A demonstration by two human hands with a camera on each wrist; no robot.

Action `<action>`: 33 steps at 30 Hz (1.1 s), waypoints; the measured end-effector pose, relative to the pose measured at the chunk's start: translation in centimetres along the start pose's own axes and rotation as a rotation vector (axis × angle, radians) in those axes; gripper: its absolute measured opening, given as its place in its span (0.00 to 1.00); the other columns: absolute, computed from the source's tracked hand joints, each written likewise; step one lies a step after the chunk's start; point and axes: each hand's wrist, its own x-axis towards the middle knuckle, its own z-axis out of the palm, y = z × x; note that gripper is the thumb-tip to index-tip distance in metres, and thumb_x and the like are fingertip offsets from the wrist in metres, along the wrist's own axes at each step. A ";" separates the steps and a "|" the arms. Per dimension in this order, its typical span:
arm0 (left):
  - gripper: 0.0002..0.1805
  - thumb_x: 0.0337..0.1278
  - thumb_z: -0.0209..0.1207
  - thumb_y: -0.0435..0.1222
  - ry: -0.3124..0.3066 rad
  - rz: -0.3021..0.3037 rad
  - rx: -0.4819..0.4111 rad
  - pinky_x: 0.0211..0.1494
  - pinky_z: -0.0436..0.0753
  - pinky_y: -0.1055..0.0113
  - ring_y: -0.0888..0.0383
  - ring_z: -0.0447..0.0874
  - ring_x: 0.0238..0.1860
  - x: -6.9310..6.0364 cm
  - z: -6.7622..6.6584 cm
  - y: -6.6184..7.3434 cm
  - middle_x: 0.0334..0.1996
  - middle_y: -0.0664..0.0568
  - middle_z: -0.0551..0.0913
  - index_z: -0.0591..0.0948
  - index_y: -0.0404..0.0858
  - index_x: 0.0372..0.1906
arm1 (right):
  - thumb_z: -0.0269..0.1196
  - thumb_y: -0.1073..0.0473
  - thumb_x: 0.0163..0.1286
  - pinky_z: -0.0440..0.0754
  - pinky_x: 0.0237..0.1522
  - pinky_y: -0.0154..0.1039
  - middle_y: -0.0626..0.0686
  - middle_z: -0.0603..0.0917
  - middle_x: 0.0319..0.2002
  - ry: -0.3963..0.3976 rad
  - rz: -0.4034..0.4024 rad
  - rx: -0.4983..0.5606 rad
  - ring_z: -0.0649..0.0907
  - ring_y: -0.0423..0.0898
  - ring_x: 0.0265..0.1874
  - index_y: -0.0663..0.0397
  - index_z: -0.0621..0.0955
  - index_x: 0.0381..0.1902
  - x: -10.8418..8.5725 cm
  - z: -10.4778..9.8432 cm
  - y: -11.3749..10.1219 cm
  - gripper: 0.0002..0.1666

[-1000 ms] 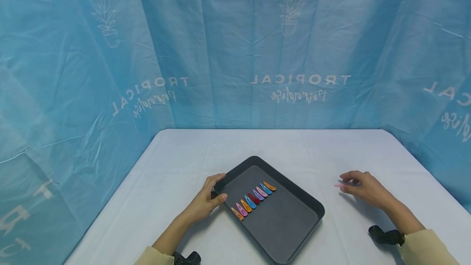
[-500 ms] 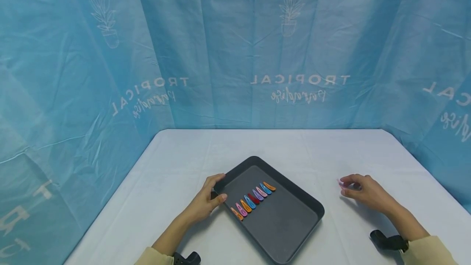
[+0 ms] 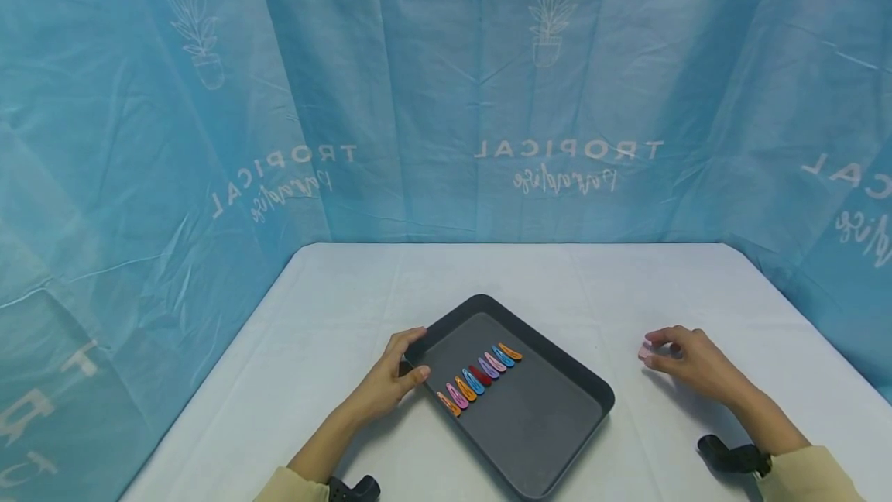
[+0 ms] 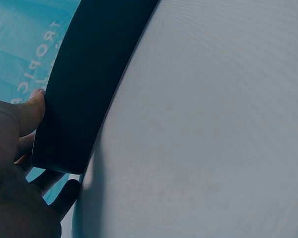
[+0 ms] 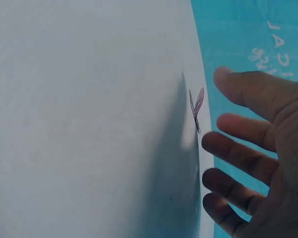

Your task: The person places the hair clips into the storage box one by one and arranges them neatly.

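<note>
In the head view, a pink snap hair clip [image 3: 645,350] is at the thumb and forefinger tips of my right hand [image 3: 690,361], just over the white table. The right wrist view shows the hair clip [image 5: 196,111] spread in a V, a small gap away from the fingers [image 5: 238,151], which stand apart. My left hand [image 3: 385,382] grips the left corner of a dark grey tray [image 3: 543,424], its thumb over the rim. On the tray lies a slanted row of several snap hair clips [image 3: 480,376] in orange, pink, blue, red and purple.
A white cloth covers the table [image 3: 348,285]. Blue printed curtains [image 3: 432,99] hang behind it and at both sides. Each wrist carries a black camera mount [image 3: 732,455]. The tray sits diagonally, one corner towards the front edge.
The pink hair clip has turned at the right fingertips, from lying flat and pointing left to a steeper angle. The right hand has shifted only slightly. Left hand and tray stay put.
</note>
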 end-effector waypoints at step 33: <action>0.35 0.60 0.59 0.38 0.006 -0.005 0.022 0.71 0.56 0.41 0.43 0.52 0.73 0.0 0.0 0.3 0.70 0.46 0.58 0.60 0.41 0.71 | 0.72 0.44 0.49 0.71 0.41 0.61 0.70 0.76 0.48 0.086 0.082 -0.160 0.69 0.66 0.46 0.65 0.80 0.49 1.2 1.3 0.2 0.36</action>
